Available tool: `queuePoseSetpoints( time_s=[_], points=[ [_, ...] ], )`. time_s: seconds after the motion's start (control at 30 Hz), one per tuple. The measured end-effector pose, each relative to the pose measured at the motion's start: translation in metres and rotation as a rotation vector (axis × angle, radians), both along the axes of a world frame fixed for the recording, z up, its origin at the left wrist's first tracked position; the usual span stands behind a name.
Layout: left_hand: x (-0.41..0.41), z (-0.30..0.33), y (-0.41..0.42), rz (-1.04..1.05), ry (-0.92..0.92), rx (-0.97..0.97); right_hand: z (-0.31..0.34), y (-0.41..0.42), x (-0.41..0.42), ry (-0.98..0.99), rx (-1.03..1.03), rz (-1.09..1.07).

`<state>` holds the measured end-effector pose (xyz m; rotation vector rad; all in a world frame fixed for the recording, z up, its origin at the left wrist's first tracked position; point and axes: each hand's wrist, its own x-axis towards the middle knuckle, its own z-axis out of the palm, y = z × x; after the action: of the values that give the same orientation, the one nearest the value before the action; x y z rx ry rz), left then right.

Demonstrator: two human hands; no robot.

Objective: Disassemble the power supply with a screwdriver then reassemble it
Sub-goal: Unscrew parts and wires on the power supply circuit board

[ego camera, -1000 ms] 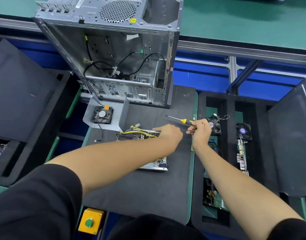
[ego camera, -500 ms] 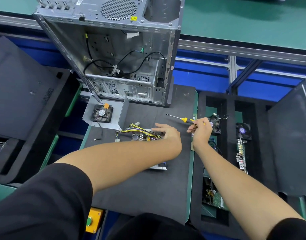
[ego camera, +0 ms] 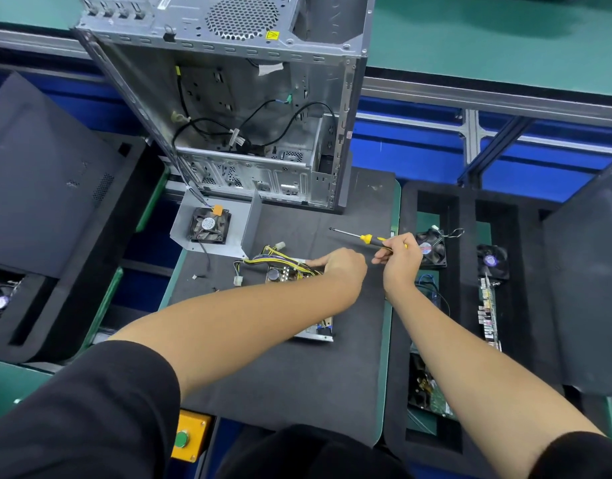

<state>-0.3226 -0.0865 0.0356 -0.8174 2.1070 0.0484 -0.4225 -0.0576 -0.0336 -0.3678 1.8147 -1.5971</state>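
We see both bare forearms reaching in from the bottom of the frame toward its centre. Our left hand [ego camera: 342, 267] lies on the far end of the opened power supply [ego camera: 297, 274], knuckles up and fingers bent down onto the board beside the yellow and black wire bundle [ego camera: 273, 259]; whether they grip anything we cannot tell. The power supply sits on the dark mat [ego camera: 297, 375], mostly hidden under the left forearm. Our right hand [ego camera: 401, 261], right of centre, is clamped on the handle of the screwdriver [ego camera: 366, 239], held above the mat with its shaft pointing toward the upper left. The detached metal cover with its fan [ego camera: 207, 224] lies left of centre, before the open computer case [ego camera: 228, 98].
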Motion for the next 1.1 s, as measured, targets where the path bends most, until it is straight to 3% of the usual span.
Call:
queuePoseSetpoints(
  time_s=[0.27,0.53,0.8,1.0,1.1],
  points=[
    [0.004,-0.001,-0.004,0.020,0.117,-0.002,-0.005,0.003,0.000,0.004,0.015,-0.014],
    [0.017,0.000,-0.017,-0.247,0.154,-0.075,-0.003,0.002,0.000,-0.031,-0.011,-0.018],
    [0.101,-0.013,-0.062,-0.144,0.708,0.230,0.006,0.001,-0.005,-0.010,-0.021,-0.018],
    [0.126,-0.032,-0.063,-0.093,0.920,0.358,0.009,-0.001,-0.012,-0.046,-0.099,-0.039],
    [0.127,-0.031,-0.063,0.059,0.912,0.383,0.015,-0.001,-0.013,-0.018,-0.145,-0.051]
  ],
)
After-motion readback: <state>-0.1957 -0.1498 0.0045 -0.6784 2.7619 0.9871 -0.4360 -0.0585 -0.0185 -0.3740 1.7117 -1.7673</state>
